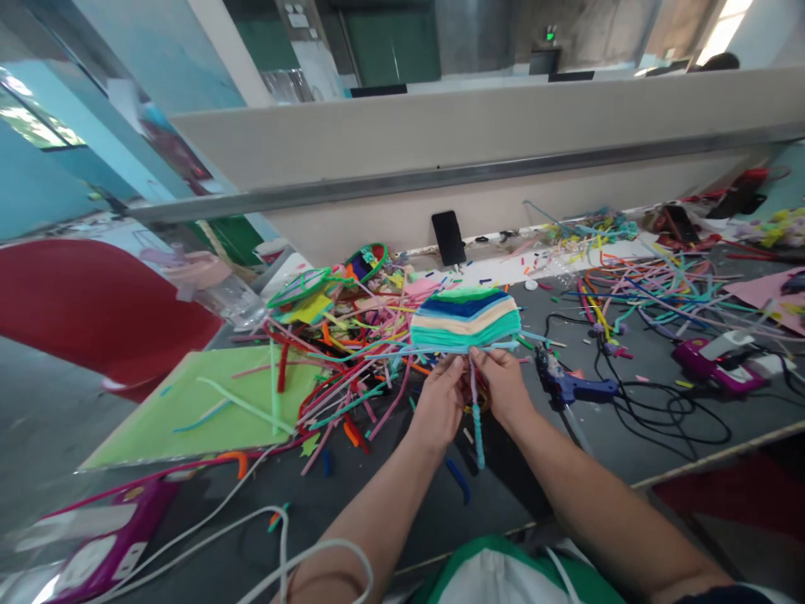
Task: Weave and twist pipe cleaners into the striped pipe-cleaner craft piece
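A striped piece made of pipe cleaners (465, 323), in green, dark blue, cream and turquoise bands, is held up over the table. My left hand (444, 398) pinches its lower edge from the left, fingers curled underneath. From the right, my right hand (500, 382) grips the same edge, its thumb close to my left thumb. Between the two hands a thin twisted stem (479, 436), pale purple above and turquoise below, hangs down. Light blue pipe-cleaner ends stick out at both sides of the piece. My fingertips behind it are hidden.
Loose pipe cleaners (371, 361) lie heaped at left, partly over a green sheet (189, 403). A blue glue gun (582, 387) with black cable rests at right, near a purple power strip (723, 365). A phone (448, 237) leans against the back panel; a clear bottle (223, 289) stands left.
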A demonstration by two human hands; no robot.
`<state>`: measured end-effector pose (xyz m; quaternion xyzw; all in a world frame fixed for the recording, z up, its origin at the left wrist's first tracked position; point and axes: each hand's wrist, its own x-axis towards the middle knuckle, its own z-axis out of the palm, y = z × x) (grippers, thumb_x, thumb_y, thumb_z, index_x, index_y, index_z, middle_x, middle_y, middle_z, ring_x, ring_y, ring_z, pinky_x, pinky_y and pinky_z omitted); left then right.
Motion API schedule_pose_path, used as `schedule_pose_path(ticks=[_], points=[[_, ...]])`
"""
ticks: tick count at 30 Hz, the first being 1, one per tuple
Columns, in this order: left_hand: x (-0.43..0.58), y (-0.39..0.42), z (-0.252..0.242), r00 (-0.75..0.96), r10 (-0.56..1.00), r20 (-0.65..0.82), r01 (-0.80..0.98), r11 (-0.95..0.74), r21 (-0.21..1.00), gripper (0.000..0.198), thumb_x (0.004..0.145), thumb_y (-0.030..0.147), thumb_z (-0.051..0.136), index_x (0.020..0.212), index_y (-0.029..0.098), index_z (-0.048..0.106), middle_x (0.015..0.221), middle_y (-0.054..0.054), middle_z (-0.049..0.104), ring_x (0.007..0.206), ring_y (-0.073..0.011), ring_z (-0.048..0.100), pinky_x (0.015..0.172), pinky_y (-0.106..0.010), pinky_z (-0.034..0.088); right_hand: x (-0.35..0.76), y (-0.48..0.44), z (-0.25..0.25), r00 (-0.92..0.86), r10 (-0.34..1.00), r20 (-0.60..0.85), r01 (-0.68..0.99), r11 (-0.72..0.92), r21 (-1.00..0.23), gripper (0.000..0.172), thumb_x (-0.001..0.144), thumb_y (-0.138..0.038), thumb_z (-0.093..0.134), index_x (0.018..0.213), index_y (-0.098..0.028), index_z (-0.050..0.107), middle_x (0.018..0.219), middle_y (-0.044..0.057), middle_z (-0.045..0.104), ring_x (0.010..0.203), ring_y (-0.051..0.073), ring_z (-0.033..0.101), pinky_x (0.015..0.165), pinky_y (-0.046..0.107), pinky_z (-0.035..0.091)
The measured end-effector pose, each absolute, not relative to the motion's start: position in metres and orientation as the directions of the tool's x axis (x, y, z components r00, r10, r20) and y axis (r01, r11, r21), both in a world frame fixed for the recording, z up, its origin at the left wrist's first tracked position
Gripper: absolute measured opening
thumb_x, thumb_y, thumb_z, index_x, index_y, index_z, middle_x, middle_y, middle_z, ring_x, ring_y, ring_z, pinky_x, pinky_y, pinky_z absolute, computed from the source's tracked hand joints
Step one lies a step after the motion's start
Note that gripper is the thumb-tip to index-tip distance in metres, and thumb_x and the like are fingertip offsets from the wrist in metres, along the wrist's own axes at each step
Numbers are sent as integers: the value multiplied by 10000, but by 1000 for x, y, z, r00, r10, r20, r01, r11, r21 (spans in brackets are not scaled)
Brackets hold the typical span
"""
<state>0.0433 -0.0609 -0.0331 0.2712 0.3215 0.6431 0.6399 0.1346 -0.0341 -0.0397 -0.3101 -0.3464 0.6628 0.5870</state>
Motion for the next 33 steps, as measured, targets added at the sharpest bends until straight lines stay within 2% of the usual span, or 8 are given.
schedule_pose_path(ticks=[3, 9, 12, 15, 22, 30, 33], points=[[41, -60, -30, -36, 994, -106, -648, 58, 760, 225, 720, 325, 729, 852, 166, 637, 855, -17, 685, 766, -139, 655, 744, -278, 515, 132, -34, -46, -168, 986, 1, -469, -79, -880, 296, 697, -421, 725, 581, -173, 612, 465, -51, 533, 401, 76, 420, 444, 219, 370], [33, -57, -29, -144, 980, -134, -694, -4, 720, 202, 666, 259, 776, 765, 132, 654, 781, -21, 692, 711, -123, 645, 672, -232, 500, 133, -34, -47, -243, 965, 97, -374, -1, -927, 230, 743, -411, 683, 667, -194, 672, 628, -26, 622, 607, 111, 545, 652, 240, 449], [24, -54, -30, -166, 978, -126, -713, -30, 701, 206, 669, 245, 774, 798, 128, 664, 744, -5, 686, 630, -98, 628, 616, -214, 490, 136, -35, -41, -281, 957, 73, -354, -33, -934, 194, 721, -381, 700, 801, -205, 706, 733, -8, 671, 685, 135, 587, 685, 250, 455], [16, -50, -33, -192, 973, -126, -724, -54, 688, 216, 674, 253, 771, 810, 126, 660, 709, -7, 677, 610, -101, 628, 604, -216, 489, 140, -36, -38, -271, 959, 79, -353, -23, -935, 251, 729, -366, 688, 922, -207, 710, 836, 13, 692, 755, 151, 605, 711, 257, 453], [12, -48, -38, -247, 960, -132, -714, -88, 695, 176, 667, 225, 772, 739, 117, 653, 660, -8, 663, 588, -100, 619, 600, -211, 483, 143, -32, -41, -116, 989, 95, -311, 55, -949, 193, 755, -373, 648, 797, -200, 723, 746, 11, 653, 682, 134, 557, 653, 250, 422], [13, -48, -33, -306, 941, -145, -685, -112, 720, 194, 634, 223, 793, 650, 123, 628, 615, 0, 650, 551, -93, 599, 560, -203, 464, 142, -33, -40, -206, 977, 59, -320, -10, -947, 169, 711, -332, 674, 789, -184, 696, 639, -18, 591, 591, 109, 497, 584, 232, 387], [12, -47, -33, -331, 933, -141, -673, -129, 728, 218, 622, 226, 800, 616, 124, 608, 586, 6, 635, 528, -86, 585, 549, -197, 453, 140, -32, -41, -211, 976, 54, -306, -14, -952, 169, 680, -316, 701, 795, -192, 701, 676, -16, 627, 605, 111, 521, 599, 234, 403]])
